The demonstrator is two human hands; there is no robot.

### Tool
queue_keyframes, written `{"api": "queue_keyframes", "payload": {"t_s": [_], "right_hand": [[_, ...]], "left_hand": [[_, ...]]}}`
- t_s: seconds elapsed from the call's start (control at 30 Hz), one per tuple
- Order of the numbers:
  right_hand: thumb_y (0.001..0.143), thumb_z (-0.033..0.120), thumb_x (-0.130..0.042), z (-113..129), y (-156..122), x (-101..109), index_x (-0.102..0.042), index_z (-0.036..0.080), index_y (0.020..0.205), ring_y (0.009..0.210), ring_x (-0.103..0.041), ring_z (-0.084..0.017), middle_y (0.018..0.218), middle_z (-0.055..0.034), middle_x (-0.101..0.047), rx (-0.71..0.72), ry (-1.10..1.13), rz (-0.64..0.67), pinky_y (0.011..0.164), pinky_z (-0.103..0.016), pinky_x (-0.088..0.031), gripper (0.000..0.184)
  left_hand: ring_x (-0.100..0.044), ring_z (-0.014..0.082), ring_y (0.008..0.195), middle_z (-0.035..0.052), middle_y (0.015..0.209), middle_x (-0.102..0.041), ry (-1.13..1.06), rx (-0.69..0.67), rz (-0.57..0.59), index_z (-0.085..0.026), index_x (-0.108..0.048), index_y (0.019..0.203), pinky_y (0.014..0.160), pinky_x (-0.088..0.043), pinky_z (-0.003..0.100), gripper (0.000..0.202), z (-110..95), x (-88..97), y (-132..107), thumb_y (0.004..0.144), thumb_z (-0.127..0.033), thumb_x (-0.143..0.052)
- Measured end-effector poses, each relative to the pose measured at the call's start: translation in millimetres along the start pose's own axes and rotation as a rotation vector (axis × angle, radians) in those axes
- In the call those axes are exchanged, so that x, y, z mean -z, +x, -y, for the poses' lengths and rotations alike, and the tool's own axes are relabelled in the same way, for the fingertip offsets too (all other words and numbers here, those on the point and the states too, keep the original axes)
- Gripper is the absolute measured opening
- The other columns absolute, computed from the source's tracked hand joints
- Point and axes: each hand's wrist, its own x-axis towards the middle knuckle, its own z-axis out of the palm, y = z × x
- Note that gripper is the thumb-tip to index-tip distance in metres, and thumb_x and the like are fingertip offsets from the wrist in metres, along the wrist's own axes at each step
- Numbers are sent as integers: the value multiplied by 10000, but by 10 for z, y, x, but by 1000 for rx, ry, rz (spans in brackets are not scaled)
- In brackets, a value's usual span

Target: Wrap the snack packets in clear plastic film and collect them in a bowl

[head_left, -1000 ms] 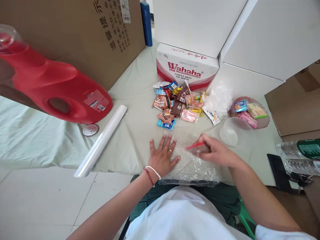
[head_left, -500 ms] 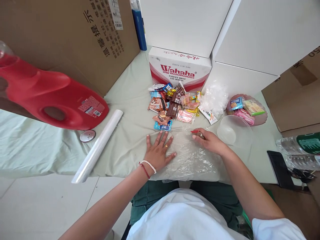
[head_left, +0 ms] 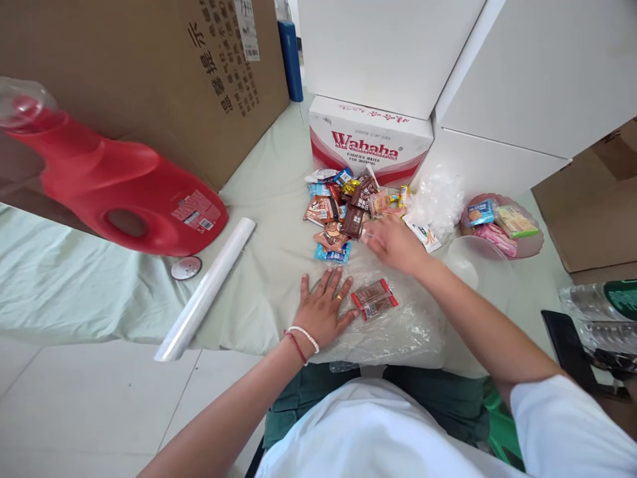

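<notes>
Head view: a flat red-and-brown plastic-wrapped snack packet, apparently in the right hand half a second ago, now lies on crinkled clear plastic film, at 3 o'clock from the left hand, its fingers spread flat. The right hand has moved to 12 o'clock, over a multicoloured wrapped-snack pile; its fingers curl, grip unclear. One packet seems placed.

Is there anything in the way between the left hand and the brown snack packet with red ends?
No, nothing visible is in the way. The brown snack packet lies on the clear plastic, right by the left hand.
</notes>
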Motion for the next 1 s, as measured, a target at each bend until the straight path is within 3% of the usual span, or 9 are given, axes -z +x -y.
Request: {"api": "queue_keyframes", "payload": {"t_s": [0.13, 0.3, 0.4, 0.5, 0.67, 0.77, 0.83, 0.9, 1.0], "right_hand": [[1015, 223, -438, -166, 1063, 328, -738, 133, 1165, 1162, -522, -356, 1140, -177, -686, -75, -166, -117, 976, -473, -442, 347], [938, 248, -578, -183, 2219, 114, -750, 59, 1166, 1291, -471, -410, 1239, -241, -681, -200, -275, 4, 1006, -496, -442, 343], [870, 238, -653, -200, 2564, -143, -724, 63, 1247, 1347, -451, -417, 1295, -243, -680, -303, -293, 122, 1061, -533, -415, 422], [864, 222, -666, -265, 2662, -244, -724, 67, 1234, 1316, -502, -398, 1293, -242, -684, -398, -208, 96, 1062, -513, -424, 405], [981, 292, -567, -424, 2457, 44, -662, 20, 1194, 1115, -611, -255, 1182, -173, -695, -437, 142, -111, 998, -387, -446, 358], [1051, 270, -358, -506, 2006, 283, -604, 55, 1216, 987, -614, -168, 1093, -77, -667, -283, 330, -305, 915, -327, -449, 366], [1047, 285, -357, -511, 1528, 381, -604, 112, 1166, 927, -597, -167, 1025, -44, -644, -164, 332, -393, 865, -316, -456, 323], [1013, 298, -448, -445, 961, 402, -610, 158, 1070, 868, -567, -177, 955, -31, -625, -30, 276, -349, 816, -307, -452, 221], [934, 247, -553, -227, 147, 256, -609, 168, 983, 832, -545, -200, 945, -67, -620, 120, 121, -107, 768, -312, -438, 108]], "left_hand": [[-278, 357, 1586, 112, 1720, -285, -8, -11, 9, -306, -377, 1616, 1261, -29, 723, 709, 9, 21, -2, 993, -636, -453], [-262, 349, 1592, 109, 1721, -281, -35, -9, 28, -299, -386, 1613, 1267, -13, 713, 701, 33, 37, -1, 1001, -636, -434], [-274, 344, 1587, 98, 1722, -282, -64, -3, 42, -305, -396, 1608, 1272, -3, 706, 694, 40, 48, 3, 1005, -647, -411], [-267, 328, 1592, 81, 1726, -273, -90, 5, 44, -316, -401, 1605, 1281, 15, 686, 695, 42, 55, 6, 1003, -665, -397], [-246, 314, 1601, 77, 1730, -256, -89, 3, 32, -311, -397, 1607, 1282, 53, 671, 699, 45, 43, 2, 1006, -667, -386], [-237, 318, 1604, 81, 1734, -240, -71, -10, 39, -297, -385, 1613, 1275, 49, 686, 696, 46, 30, 3, 1014, -652, -375], [-233, 325, 1605, 89, 1735, -236, -54, -13, 39, -291, -380, 1616, 1271, 31, 696, 701, 47, 21, 5, 1013, -650, -377], [-227, 331, 1607, 94, 1736, -227, -34, -13, 39, -292, -373, 1619, 1268, 13, 702, 705, 47, 10, 8, 1012, -652, -375], [-232, 342, 1604, 101, 1737, -218, -6, -19, 41, -292, -357, 1626, 1260, -7, 713, 707, 44, -3, 14, 1013, -645, -376]]}}
